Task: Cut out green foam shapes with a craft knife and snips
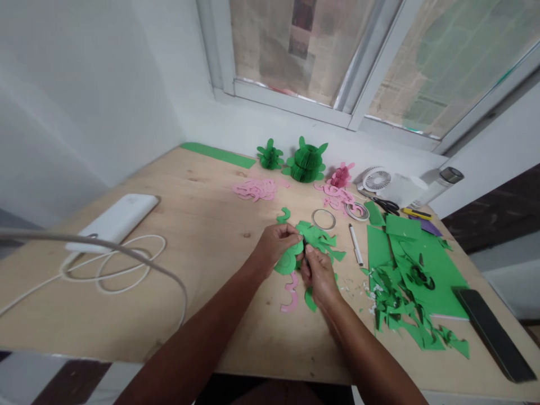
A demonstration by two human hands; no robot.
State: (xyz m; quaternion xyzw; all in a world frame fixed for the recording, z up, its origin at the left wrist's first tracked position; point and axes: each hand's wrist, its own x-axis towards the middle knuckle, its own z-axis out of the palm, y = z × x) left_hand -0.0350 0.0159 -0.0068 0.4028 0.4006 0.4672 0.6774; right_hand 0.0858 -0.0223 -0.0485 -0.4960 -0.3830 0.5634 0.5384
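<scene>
My left hand (275, 245) pinches a piece of green paper (287, 262) with rounded, scalloped edges and faint drawn curves. My right hand (321, 272) is closed around a small dark tool (305, 243) that meets the paper's right edge; its kind is mostly hidden by my fingers. Green paper offcuts (316, 233) lie just beyond both hands, and a curved green strip (284, 214) sits beyond my left hand. On the table below the held paper is a wavy pink paper strip (289, 301). A rounded green piece (310, 299) is partly under my right wrist.
Green scraps (392, 304) and green sheets (447, 270) cover the right side, beside a black case (493, 332). A white marker (355, 245), tape roll (356, 211) and black scissors (386, 206) lie nearer. Folded green paper figures (307, 163) stand behind; a white power bank (113, 222) lies left.
</scene>
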